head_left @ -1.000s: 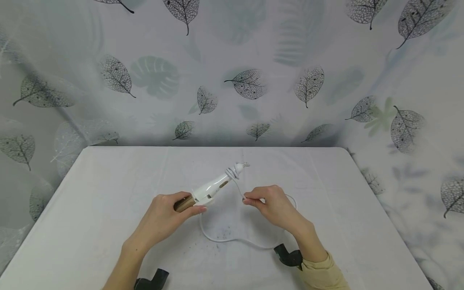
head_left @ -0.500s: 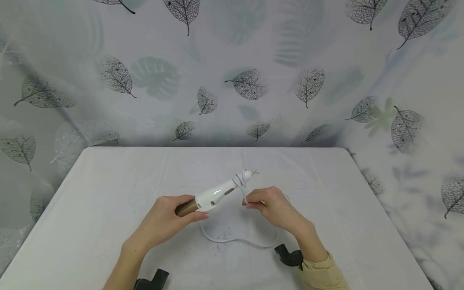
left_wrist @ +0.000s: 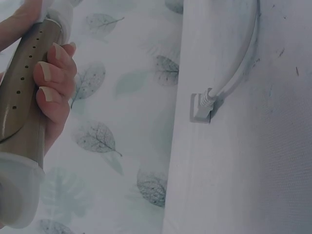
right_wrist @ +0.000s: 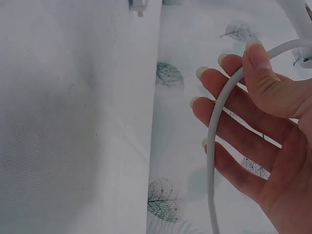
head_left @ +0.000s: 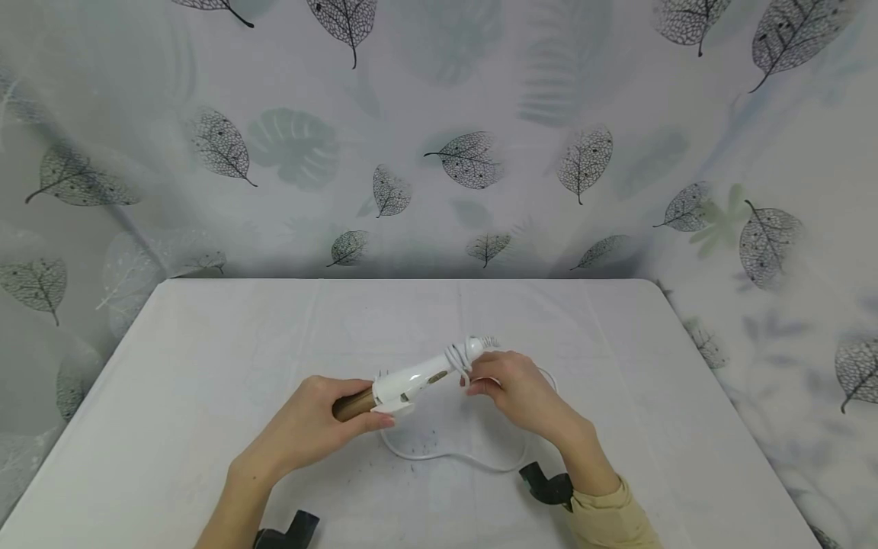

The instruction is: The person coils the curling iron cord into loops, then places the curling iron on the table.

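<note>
A white curling iron (head_left: pixel 411 381) with a gold barrel is held up over the table in the head view. My left hand (head_left: pixel 305 423) grips it by the barrel; in the left wrist view the fingers curl round the gold part (left_wrist: pixel 22 97), which has a row of small holes. White cord (head_left: pixel 458 362) is wound round the handle near its far end. Close beside those turns, my right hand (head_left: pixel 517 393) pinches the cord (right_wrist: pixel 212 131) between thumb and index finger, the other fingers loosely spread. The cord's plug (left_wrist: pixel 201 108) lies on the table in the left wrist view.
A white-covered table (head_left: pixel 206 343) lies under both hands, with a loose loop of cord (head_left: pixel 453 456) on it near the middle. Behind stands a leaf-patterned curtain (head_left: pixel 425 99). Black wrist mounts (head_left: pixel 546 484) sit by both forearms.
The handle end of the curling iron has swung right and down, bringing the wound cord close to my right hand. Both hands keep their holds and have barely shifted.
</note>
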The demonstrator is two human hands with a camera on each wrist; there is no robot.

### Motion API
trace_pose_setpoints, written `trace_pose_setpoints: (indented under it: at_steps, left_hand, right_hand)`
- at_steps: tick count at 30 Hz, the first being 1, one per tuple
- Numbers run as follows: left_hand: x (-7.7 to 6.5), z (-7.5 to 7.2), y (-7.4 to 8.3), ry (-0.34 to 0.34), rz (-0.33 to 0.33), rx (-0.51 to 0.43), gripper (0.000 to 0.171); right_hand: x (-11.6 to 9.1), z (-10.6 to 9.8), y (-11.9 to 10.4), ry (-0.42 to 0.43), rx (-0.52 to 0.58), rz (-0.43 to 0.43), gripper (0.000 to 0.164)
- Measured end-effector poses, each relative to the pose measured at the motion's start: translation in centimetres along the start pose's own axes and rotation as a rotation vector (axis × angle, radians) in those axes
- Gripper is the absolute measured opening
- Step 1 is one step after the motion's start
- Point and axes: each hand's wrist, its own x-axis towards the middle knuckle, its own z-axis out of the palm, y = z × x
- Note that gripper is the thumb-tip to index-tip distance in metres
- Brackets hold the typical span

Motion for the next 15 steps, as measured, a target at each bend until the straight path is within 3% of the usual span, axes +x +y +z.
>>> trace_pose_setpoints:
  at_steps: [6, 11, 15]
  left_hand:
    - [0.00, -0.03, -0.20, -0.031, 0.097, -0.031, 0.047]
    - [-0.13, -0.07, -0.30, -0.048, 0.152, -0.064, 0.035]
    - [-0.20, -0.06, -0.29, -0.069, 0.176, -0.077, 0.029]
  right_hand:
    - [-0.09, 0.10, -0.24, 0.059, -0.070, 0.034, 0.007]
    - [-0.05, 0.16, -0.35, 0.179, -0.069, 0.000, 0.016]
    - [0.01, 0.12, -0.49, 0.208, -0.020, 0.011, 0.022]
